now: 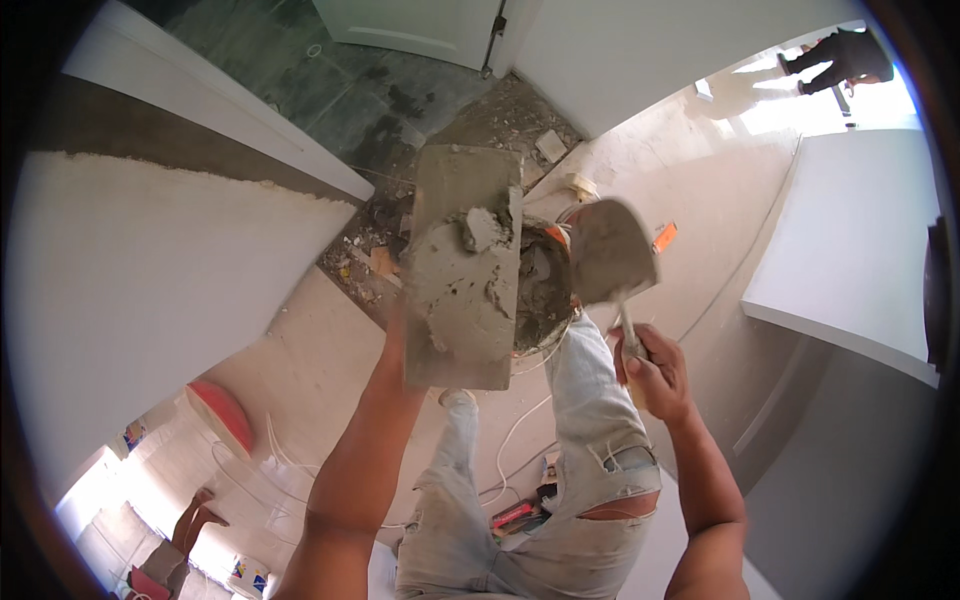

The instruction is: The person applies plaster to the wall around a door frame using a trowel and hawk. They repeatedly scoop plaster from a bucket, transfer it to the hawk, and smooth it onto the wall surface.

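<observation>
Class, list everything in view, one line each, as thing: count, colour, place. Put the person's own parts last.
board: 1, grey, at centre
mortar: 2 masses, grey, on the board and in the bucket
bucket: 1, colour unclear under smears, partly behind the board
trowel: 1, grey blade, in the right hand
small block: 1, orange, floor right of the trowel
rubble: one patch, brown-grey, beyond the board
door: 1, white, top
walls: several, mostly white, both sides
cables: several, mostly white, floor
rounded object: 1, red, lower left
other people: 2, partly seen, upper right (dark clothes) and lower left
jeans: 1 pair, pale, torn
right hand: 1, gripping the trowel
left hand: 1, mostly hidden by the board
</observation>
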A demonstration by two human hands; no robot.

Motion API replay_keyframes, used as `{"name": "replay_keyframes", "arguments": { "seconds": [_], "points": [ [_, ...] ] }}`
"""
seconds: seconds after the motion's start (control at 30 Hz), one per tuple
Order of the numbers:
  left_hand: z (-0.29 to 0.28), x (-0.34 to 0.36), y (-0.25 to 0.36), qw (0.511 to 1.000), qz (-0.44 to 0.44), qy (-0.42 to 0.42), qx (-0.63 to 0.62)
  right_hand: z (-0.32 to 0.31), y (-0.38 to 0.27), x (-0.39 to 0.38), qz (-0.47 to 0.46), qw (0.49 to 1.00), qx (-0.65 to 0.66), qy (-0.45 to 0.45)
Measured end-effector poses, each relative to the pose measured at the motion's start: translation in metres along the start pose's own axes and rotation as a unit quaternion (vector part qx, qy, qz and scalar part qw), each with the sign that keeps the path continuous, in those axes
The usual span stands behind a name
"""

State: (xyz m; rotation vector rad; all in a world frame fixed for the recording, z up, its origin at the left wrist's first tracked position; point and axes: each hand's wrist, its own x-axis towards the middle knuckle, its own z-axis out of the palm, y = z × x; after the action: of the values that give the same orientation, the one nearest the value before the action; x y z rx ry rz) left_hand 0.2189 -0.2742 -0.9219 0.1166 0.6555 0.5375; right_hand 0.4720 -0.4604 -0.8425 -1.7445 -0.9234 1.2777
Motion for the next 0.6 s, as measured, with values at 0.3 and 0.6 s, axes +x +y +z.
{"name": "replay_keyframes", "arguments": {
  "seconds": [0.3,0.6],
  "points": [
    [0.028,-0.007,-0.038,0.998,-0.04,-0.024,-0.047,0.06,0.018,0.077,-0.325,0.883,-0.325,0.099],
    [-0.006,-0.019,0.012,0.98,0.153,-0.067,-0.108,0.023,0.086,0.034,-0.171,0.916,-0.355,0.081]
  ]
}}
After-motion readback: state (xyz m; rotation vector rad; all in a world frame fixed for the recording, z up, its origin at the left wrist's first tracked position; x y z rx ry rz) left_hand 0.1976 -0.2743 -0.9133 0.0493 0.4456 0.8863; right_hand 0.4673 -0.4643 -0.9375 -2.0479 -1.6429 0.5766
